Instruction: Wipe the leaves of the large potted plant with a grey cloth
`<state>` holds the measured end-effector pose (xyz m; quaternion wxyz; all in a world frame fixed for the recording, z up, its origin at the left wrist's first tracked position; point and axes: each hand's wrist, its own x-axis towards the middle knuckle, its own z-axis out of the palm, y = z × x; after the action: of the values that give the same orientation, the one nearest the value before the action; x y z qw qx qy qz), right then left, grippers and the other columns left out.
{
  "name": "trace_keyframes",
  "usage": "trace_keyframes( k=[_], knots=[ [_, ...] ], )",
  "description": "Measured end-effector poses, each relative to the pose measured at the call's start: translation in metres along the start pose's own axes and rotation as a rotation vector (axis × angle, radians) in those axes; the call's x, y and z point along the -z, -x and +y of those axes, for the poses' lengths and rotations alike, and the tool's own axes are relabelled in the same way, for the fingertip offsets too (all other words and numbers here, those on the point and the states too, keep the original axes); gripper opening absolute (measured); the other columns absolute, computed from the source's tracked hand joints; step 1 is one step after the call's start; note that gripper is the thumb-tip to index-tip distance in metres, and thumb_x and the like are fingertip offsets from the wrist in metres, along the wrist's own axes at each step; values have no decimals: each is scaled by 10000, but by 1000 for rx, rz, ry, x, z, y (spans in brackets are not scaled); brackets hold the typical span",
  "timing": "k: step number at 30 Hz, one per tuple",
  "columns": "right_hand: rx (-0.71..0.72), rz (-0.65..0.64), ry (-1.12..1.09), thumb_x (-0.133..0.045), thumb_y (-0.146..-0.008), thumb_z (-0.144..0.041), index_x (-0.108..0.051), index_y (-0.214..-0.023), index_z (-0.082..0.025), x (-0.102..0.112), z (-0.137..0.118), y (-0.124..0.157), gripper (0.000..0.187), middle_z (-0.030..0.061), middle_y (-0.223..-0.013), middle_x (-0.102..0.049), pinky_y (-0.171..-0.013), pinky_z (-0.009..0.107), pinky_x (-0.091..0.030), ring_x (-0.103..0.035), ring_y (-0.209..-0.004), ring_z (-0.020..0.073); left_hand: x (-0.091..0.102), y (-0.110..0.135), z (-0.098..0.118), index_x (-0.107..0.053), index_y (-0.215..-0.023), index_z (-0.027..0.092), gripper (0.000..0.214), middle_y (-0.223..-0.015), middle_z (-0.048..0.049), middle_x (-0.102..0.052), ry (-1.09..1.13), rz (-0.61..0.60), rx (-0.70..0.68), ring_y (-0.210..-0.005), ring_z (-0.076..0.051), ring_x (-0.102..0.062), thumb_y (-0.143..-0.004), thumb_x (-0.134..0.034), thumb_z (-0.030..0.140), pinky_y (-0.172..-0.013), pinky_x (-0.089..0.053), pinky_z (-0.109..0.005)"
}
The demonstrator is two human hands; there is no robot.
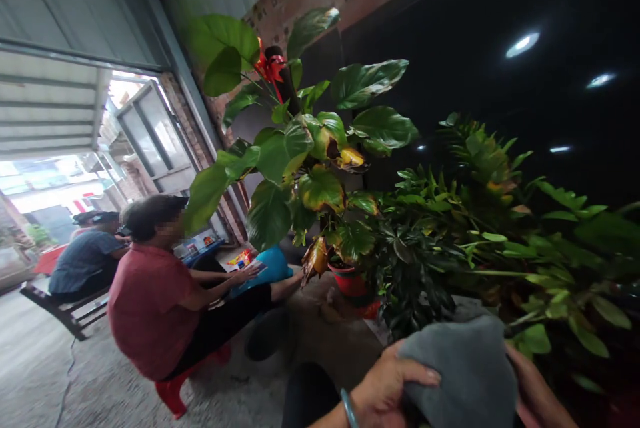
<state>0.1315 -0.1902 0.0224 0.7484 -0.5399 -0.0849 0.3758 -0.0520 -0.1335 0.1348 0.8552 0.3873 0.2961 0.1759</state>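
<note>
At the bottom of the head view both my hands hold a grey cloth. My left hand, with a bangle on the wrist, grips the cloth's left edge, thumb laid over the fabric. My right hand is mostly hidden behind the cloth, only its back and wrist showing at the cloth's right side. Directly beyond the cloth stands a low bushy green plant. To its left a tall large-leaved plant with a red ribbon grows from a red pot.
A person in a red shirt sits on a low red stool at the left, hands on a blue object. Another person in dark blue sits on a bench behind. A brick wall, a dark panel and a concrete floor surround them.
</note>
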Motion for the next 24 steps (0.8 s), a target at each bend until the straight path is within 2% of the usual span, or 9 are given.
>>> trace_keyframes(
  k=[3,5,7,11,15,17,19,22,24],
  knots=[
    [-8,43,-61,-688,-475,-460,-664,-706,-247,-4,-5,2,315,87,-954,-700,-763,438,-488,-602,-951,329,-8,10,32,-650,-962,151,521,-793,-49,-678,39,-25,-212,-731,-209,-620,-441,-651,140,-662,-436,-292],
    [-1,59,-92,-679,-474,-481,-677,-736,-256,-9,-8,5,346,81,-985,-694,-757,444,-486,-603,-935,322,-17,2,57,-638,-990,152,544,-852,-54,-680,64,-29,-404,-777,-207,-616,-448,-679,164,-678,-438,-279],
    [6,62,-107,-684,-466,-489,-686,-746,-258,-14,-10,7,362,77,-985,-693,-757,453,-481,-601,-925,321,-20,-15,67,-633,-981,156,542,-851,-45,-677,68,-18,-487,-766,-191,-607,-444,-700,178,-680,-440,-269],
    [-18,57,-171,-702,-488,-475,-681,-725,-264,-15,-10,8,318,62,-975,-696,-763,450,-478,-594,-947,315,-6,-39,30,-644,-845,142,449,-709,-26,-658,27,101,-197,-644,-163,-576,-400,-696,167,-658,-440,-282],
    [-140,74,-148,-702,-490,-460,-673,-744,-256,-10,-11,7,327,66,-853,-703,-869,450,-428,-521,-1108,328,12,-20,-5,-655,-762,141,381,-644,-27,-640,-62,119,40,-608,-161,-566,-381,-667,126,-633,-431,-285],
    [-118,118,-154,-714,-462,-436,-644,-695,-278,-8,-11,6,291,46,-786,-694,-886,448,-416,-492,-1144,327,10,-4,6,-664,-831,147,439,-704,-39,-654,-62,31,-2,-653,-174,-585,-393,-684,132,-638,-431,-282],
    [-89,120,-156,-703,-480,-454,-634,-694,-283,-9,-11,6,282,42,-832,-696,-856,450,-435,-508,-1119,327,1,3,32,-657,-904,154,482,-768,-41,-660,-43,-57,-163,-698,-179,-598,-424,-704,149,-645,-431,-270],
    [-86,66,-149,-667,-541,-510,-657,-791,-255,-13,-10,7,358,70,-1076,-666,-805,438,-459,-527,-1096,321,-12,-7,65,-640,-961,161,505,-798,-28,-656,-17,-114,-399,-729,-179,-603,-462,-716,169,-657,-435,-259],
    [-54,59,-124,-656,-555,-535,-651,-816,-242,-14,-11,7,393,80,-1206,-612,-801,437,-464,-512,-1122,327,-13,-21,65,-641,-958,157,501,-797,-26,-656,-3,-82,-403,-725,-177,-600,-463,-720,178,-666,-437,-261]
  ],
)
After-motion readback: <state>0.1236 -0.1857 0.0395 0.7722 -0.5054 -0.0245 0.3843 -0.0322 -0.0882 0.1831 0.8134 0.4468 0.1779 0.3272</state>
